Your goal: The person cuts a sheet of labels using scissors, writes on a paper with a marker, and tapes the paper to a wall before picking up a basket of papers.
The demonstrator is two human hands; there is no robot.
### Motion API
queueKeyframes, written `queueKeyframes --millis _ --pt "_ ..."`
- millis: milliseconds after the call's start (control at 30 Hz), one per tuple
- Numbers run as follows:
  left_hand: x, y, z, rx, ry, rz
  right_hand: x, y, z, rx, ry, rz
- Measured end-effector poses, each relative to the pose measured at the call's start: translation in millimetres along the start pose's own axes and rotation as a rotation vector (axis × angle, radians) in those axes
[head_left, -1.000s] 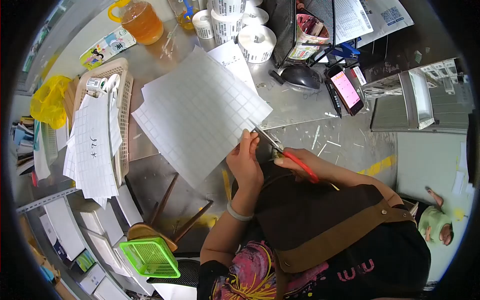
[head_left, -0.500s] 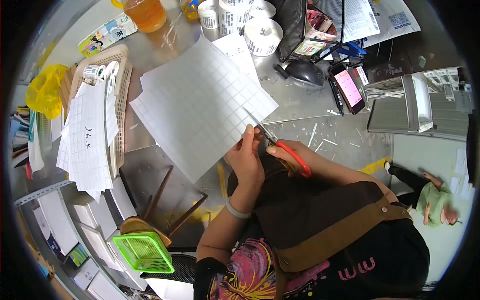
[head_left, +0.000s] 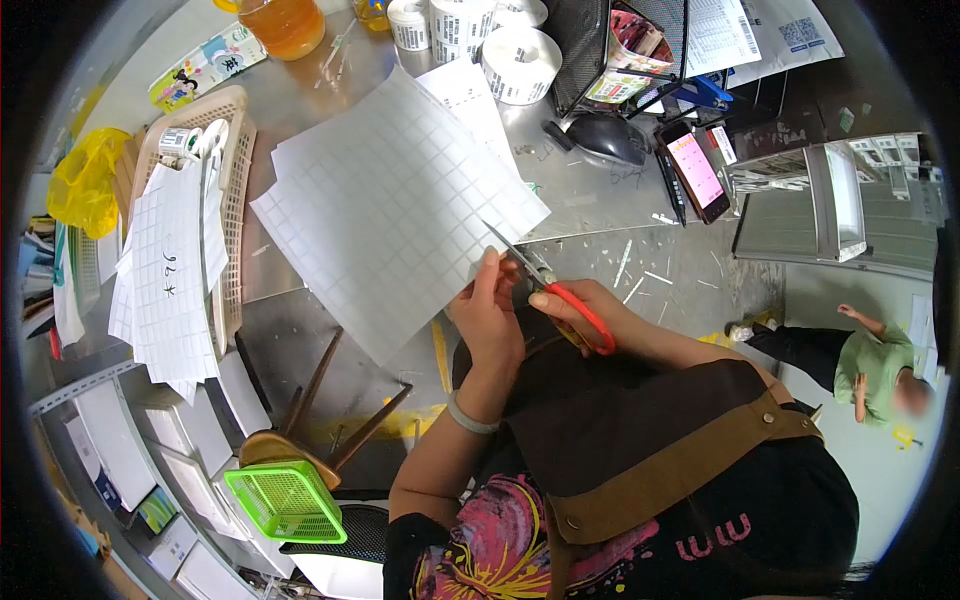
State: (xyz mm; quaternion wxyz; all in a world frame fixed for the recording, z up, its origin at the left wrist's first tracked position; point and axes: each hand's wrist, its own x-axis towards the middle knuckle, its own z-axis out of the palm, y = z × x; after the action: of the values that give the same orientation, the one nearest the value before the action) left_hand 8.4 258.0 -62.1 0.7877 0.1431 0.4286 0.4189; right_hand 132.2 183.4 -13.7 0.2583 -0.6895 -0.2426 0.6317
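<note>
My left hand [head_left: 488, 322] pinches the near edge of a large white sheet printed with a grid [head_left: 390, 210]. In my right hand [head_left: 583, 306] is a pair of scissors with red handles [head_left: 590, 318], my fingers around the grips. The blades point up and left across the sheet's right-hand edge, close beside my left fingertips. Most of the sheet spreads over the metal table and hangs past its near edge. Under its far corner lies another white printed paper [head_left: 478, 100].
To the left, a beige basket [head_left: 247, 150] holds cut grid sheets [head_left: 170, 270]. Label rolls [head_left: 522, 65], a mouse [head_left: 606, 138], a phone [head_left: 697, 172] and a black mesh organizer [head_left: 580, 60] stand at the back. Paper scraps [head_left: 624, 262] litter the table. Another person [head_left: 860, 365] is at right.
My hands, the sheet and the scissors stay nearly in place, with the view shifted slightly. The person at right has moved, one arm now more raised.
</note>
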Motion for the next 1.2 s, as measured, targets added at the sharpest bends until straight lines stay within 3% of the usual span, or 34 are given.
queueKeyframes --millis 100,600,1200 --pt "1.7 2.1 5.1 -0.162 0.0 -0.037 -4.0 -6.2 2.5 0.0 -0.007 0.029" --pt "7.4 -5.7 -4.7 0.036 0.002 0.071 -5.0 -10.2 10.5 0.095 -0.044 -0.053" --pt "-8.3 -2.9 -14.6 0.059 -0.045 -0.05 12.7 -19.2 11.4 0.081 0.005 -0.08"
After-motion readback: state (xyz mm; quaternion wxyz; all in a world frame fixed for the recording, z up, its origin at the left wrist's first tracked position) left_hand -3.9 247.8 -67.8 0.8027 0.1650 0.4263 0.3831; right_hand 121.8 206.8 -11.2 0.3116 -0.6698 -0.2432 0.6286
